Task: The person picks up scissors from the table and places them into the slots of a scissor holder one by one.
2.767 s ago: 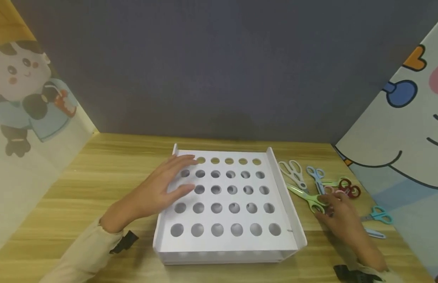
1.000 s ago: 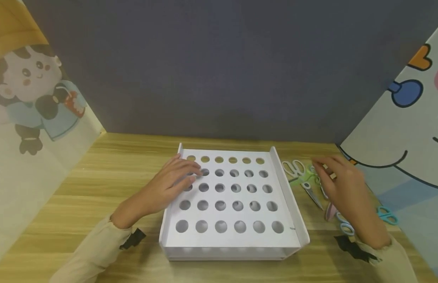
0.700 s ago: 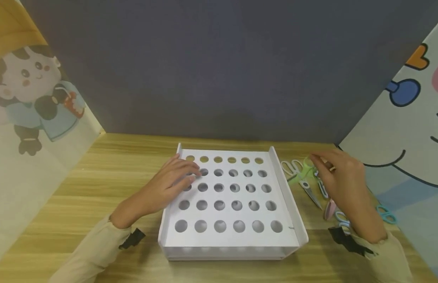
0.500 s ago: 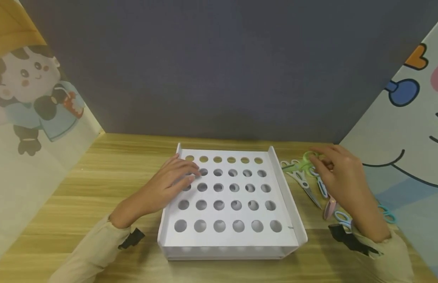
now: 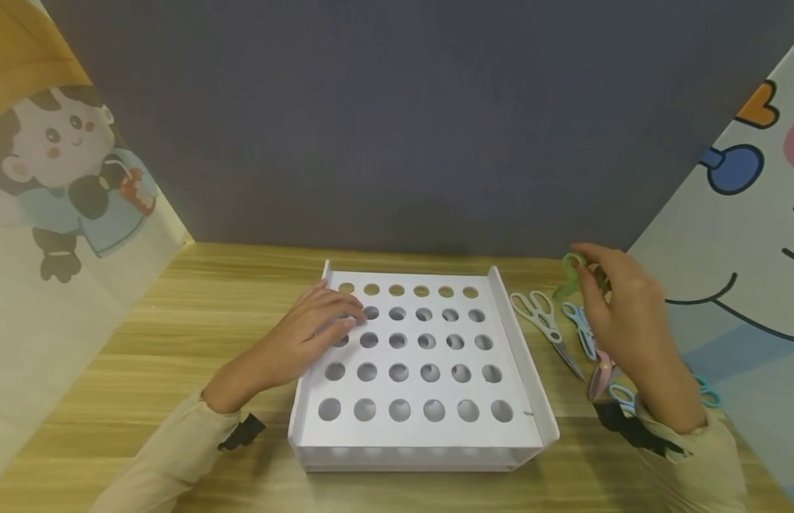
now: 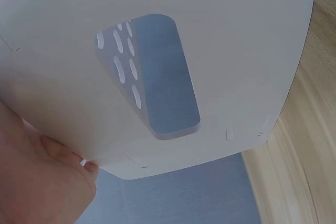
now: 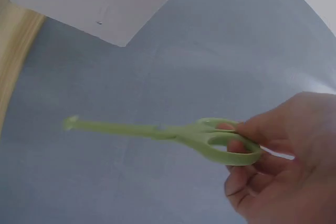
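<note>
A white rack (image 5: 416, 360) with rows of round holes stands on the wooden table. My left hand (image 5: 301, 335) rests over its left edge, fingers loosely bent on the perforated top. In the left wrist view, that hand (image 6: 47, 166) is beside the rack's side panel (image 6: 236, 66), which has a large cut-out. My right hand (image 5: 628, 306), beyond the rack's back right corner, pinches light green scissors (image 5: 571, 274) by the handle loops. The right wrist view shows these scissors (image 7: 184, 134) raised against the grey-blue panel, their blade end pointing away from the fingers.
Right of the rack lie white-handled scissors (image 5: 544, 320), light blue scissors (image 5: 579, 328), pink scissors (image 5: 602, 374) and another blue pair (image 5: 621, 397). Teal scissors (image 5: 708, 392) are partly behind the right wrist. A dark panel (image 5: 397, 128) closes the back; printed walls stand at both sides.
From low among the scissors, my right hand has moved toward the back and lifted the green scissors off the white pair. My left hand has settled lower onto the rack.
</note>
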Available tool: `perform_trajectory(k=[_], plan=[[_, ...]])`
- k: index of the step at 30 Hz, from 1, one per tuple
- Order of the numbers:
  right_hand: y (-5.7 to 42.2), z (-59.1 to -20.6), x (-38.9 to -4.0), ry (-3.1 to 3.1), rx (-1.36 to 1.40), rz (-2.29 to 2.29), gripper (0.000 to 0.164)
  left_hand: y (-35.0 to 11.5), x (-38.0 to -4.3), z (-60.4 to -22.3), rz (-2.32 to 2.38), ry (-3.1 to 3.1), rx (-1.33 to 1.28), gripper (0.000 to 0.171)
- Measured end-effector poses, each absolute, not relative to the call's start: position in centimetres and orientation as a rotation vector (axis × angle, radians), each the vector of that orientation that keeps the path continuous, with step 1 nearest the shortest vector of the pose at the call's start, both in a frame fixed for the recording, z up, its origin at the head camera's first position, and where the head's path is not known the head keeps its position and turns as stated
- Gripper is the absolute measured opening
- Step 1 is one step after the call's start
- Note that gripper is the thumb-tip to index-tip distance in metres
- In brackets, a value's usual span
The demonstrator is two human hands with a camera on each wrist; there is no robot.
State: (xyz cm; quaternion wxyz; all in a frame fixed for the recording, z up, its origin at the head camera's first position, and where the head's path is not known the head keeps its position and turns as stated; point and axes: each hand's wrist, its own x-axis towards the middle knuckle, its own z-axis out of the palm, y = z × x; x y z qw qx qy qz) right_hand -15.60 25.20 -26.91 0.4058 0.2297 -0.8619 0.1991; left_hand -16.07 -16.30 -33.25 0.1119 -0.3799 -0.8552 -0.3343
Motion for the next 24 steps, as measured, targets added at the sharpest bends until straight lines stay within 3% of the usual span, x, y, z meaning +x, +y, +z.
perform_trajectory(k=[17, 24], plan=[[20.5, -24.6, -16.9, -1.796, 0.628, 0.665, 0.020, -16.3, -16.3, -33.4, -0.985, -2.496, -1.120, 0.024], [19.1, -25.8, -18.5, -1.795, 0.656, 0.751, 0.020, -16.3, -16.5, -33.7, -0.992, -2.489, -1.124, 0.024]])
